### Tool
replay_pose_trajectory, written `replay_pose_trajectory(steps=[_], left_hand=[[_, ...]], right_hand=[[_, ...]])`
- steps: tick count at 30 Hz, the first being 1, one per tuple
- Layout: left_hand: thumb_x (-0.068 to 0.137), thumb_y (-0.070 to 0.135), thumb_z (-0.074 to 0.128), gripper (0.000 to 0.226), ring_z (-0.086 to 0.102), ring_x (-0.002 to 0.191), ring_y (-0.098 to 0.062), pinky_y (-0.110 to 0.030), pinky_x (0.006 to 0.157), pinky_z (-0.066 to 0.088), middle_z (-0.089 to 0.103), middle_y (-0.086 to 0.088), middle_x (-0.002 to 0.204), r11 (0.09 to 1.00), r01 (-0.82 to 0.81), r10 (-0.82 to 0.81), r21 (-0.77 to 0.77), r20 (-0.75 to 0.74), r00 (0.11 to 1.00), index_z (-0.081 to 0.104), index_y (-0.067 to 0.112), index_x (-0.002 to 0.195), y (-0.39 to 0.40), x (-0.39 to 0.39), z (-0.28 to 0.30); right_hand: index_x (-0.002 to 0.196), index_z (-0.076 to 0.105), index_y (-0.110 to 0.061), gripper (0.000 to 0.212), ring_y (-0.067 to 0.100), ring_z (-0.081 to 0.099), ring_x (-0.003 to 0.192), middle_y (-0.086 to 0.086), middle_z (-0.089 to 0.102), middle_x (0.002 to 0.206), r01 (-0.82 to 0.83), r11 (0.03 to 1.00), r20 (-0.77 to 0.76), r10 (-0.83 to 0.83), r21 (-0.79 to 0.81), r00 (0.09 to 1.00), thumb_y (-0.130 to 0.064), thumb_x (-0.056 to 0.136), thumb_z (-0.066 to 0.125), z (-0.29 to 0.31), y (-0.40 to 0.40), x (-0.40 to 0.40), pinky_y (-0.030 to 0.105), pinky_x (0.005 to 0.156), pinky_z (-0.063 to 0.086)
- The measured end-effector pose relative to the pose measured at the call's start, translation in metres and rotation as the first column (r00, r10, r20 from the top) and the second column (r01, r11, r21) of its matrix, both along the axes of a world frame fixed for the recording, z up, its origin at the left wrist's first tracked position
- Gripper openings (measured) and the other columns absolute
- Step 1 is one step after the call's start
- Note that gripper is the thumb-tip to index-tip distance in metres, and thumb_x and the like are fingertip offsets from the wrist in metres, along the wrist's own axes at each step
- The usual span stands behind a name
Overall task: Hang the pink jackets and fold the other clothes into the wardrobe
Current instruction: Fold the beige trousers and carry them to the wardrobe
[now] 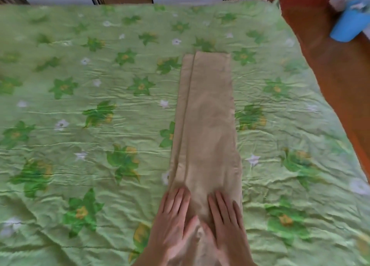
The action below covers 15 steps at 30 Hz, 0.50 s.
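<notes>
Here, a pair of beige trousers lies folded lengthwise, one leg over the other, on a bed covered in a crumpled green floral sheet; the legs stretch away toward the far edge. Both hands rest flat on the near end of the trousers, side by side; the left hand and the right hand have straight, spread fingers pressing the cloth, gripping nothing. A blue bucket stands on the reddish floor at upper right.

Left hand and right hand at lower centre of frame, side by side, palms down, fingers straight, thumbs nearly touching.
</notes>
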<state>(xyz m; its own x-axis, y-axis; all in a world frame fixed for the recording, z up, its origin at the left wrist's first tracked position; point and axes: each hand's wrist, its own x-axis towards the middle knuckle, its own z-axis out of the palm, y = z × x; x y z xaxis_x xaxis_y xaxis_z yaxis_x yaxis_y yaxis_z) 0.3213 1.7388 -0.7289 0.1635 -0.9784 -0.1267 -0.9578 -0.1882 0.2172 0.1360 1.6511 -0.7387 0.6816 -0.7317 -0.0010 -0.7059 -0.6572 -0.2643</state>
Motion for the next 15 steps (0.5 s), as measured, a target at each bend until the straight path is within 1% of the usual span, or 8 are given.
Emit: replay_pose_trajectory(steps=[2, 4, 6, 8, 9, 11, 13, 15], left_hand=[[0.110, 0.055, 0.027, 0.069, 0.046, 0.149, -0.026, -0.047, 0.120, 0.028, 0.046, -0.008, 0.162, 1.000, 0.003, -0.003, -0.025, 0.012, 1.000, 0.048, 0.008, 0.156, -0.029, 0.020, 0.006], [0.110, 0.054, 0.027, 0.068, 0.037, 0.154, -0.023, -0.044, 0.123, 0.022, 0.038, -0.007, 0.167, 1.000, -0.015, 0.015, -0.026, 0.007, 1.000, 0.040, 0.010, 0.160, -0.062, 0.042, 0.013], [0.109, 0.057, 0.020, 0.072, 0.018, 0.161, -0.021, -0.040, 0.131, 0.004, 0.016, -0.005, 0.174, 0.999, -0.036, 0.036, 0.013, -0.001, 0.999, 0.021, 0.015, 0.167, -0.098, 0.066, 0.018], [0.108, 0.061, 0.013, 0.074, -0.002, 0.163, -0.017, -0.030, 0.128, -0.010, -0.007, 0.000, 0.175, 0.993, -0.079, 0.084, 0.092, -0.048, 0.995, -0.004, 0.022, 0.168, -0.133, 0.087, 0.022], [0.108, 0.062, 0.014, 0.075, -0.001, 0.163, -0.018, -0.030, 0.129, -0.006, -0.006, -0.001, 0.176, 0.987, -0.113, 0.122, 0.116, -0.069, 0.990, -0.007, 0.023, 0.168, -0.150, 0.095, 0.023], [0.108, 0.061, 0.019, 0.076, 0.017, 0.160, -0.024, -0.038, 0.129, 0.014, 0.013, -0.007, 0.175, 0.972, -0.181, 0.193, 0.150, -0.064, 0.979, 0.004, 0.017, 0.168, -0.183, 0.107, 0.030], [0.109, 0.056, 0.025, 0.070, 0.038, 0.147, -0.031, -0.043, 0.119, 0.034, 0.040, -0.012, 0.162, 0.962, -0.250, 0.256, 0.111, -0.044, 0.966, 0.023, 0.011, 0.163, -0.216, 0.115, 0.033], [0.111, 0.050, 0.031, 0.060, 0.052, 0.135, -0.033, -0.046, 0.110, 0.043, 0.054, -0.014, 0.146, 0.941, -0.331, 0.338, 0.070, -0.215, 0.916, 0.039, 0.009, 0.153, -0.246, 0.125, 0.030]], right_hand=[[0.144, 0.060, -0.006, 0.065, 0.027, 0.041, 0.148, 0.013, 0.047, 0.157, -0.002, 0.998, 0.042, 0.005, -0.068, 0.999, -0.052, 0.107, 0.032, 0.006, -0.035, 0.016, 0.050, 0.114, 0.036], [0.149, 0.054, -0.006, 0.067, 0.031, 0.039, 0.151, 0.016, 0.045, 0.159, 0.046, 0.998, 0.024, -0.045, -0.040, 0.999, -0.051, 0.108, 0.025, 0.015, -0.072, 0.036, 0.051, 0.117, 0.032], [0.161, 0.034, -0.013, 0.071, 0.030, 0.019, 0.158, 0.011, 0.025, 0.170, 0.104, 0.994, -0.034, -0.103, 0.026, 0.994, -0.053, 0.105, 0.018, 0.021, -0.111, 0.056, 0.048, 0.126, 0.019], [0.166, 0.002, -0.024, 0.070, 0.023, -0.011, 0.160, 0.004, -0.006, 0.174, 0.126, 0.990, -0.109, -0.118, 0.063, 0.987, -0.057, 0.105, 0.007, 0.022, -0.151, 0.071, 0.045, 0.131, 0.003], [0.165, -0.009, -0.028, 0.068, 0.021, -0.019, 0.159, 0.001, -0.016, 0.173, 0.144, 0.987, -0.138, -0.133, 0.076, 0.981, -0.057, 0.106, 0.007, 0.022, -0.171, 0.078, 0.045, 0.130, 0.000], [0.164, -0.015, -0.030, 0.068, 0.020, -0.016, 0.160, -0.001, -0.020, 0.173, 0.204, 0.972, -0.156, -0.185, 0.119, 0.970, -0.055, 0.108, 0.013, 0.023, -0.207, 0.093, 0.044, 0.130, 0.003], [0.166, -0.009, -0.028, 0.069, 0.023, -0.002, 0.161, 0.001, -0.010, 0.175, 0.275, 0.935, -0.127, -0.251, 0.224, 0.959, -0.054, 0.109, 0.021, 0.024, -0.238, 0.107, 0.045, 0.129, 0.010], [0.167, 0.004, -0.019, 0.072, 0.031, 0.019, 0.156, 0.007, 0.013, 0.173, 0.338, 0.892, -0.075, -0.331, 0.300, 0.941, -0.051, 0.109, 0.033, 0.023, -0.267, 0.116, 0.047, 0.123, 0.022]])
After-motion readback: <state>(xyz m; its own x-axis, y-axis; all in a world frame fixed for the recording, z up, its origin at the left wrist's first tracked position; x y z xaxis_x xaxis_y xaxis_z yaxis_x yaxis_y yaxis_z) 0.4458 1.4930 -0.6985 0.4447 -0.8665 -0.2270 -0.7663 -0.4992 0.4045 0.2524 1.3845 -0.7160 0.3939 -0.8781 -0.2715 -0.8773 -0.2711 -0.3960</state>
